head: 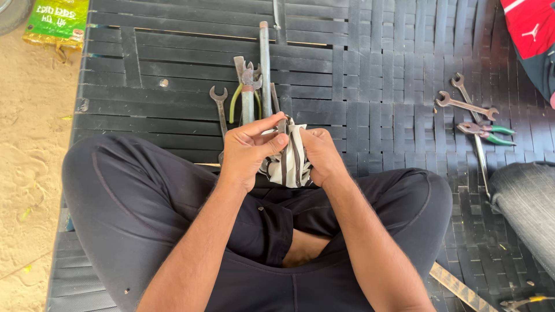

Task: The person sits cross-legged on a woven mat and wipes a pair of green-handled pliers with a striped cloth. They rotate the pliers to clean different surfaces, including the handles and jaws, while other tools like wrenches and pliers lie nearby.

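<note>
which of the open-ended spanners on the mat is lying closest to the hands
The spanner just left of the metal pipe, directly in front of the left hand. The other two spanners lie crossed far off to the right, by the green-handled pliers.

Both hands, left hand (245, 151) and right hand (321, 155), meet over the lap at the mat's (381, 75) near edge – rag (289, 159) between them. Pipe (265, 66) and spanner (219, 110) lie just behind; wrenches (466, 105) and pliers (484, 132) sit toward the right edge.
</note>
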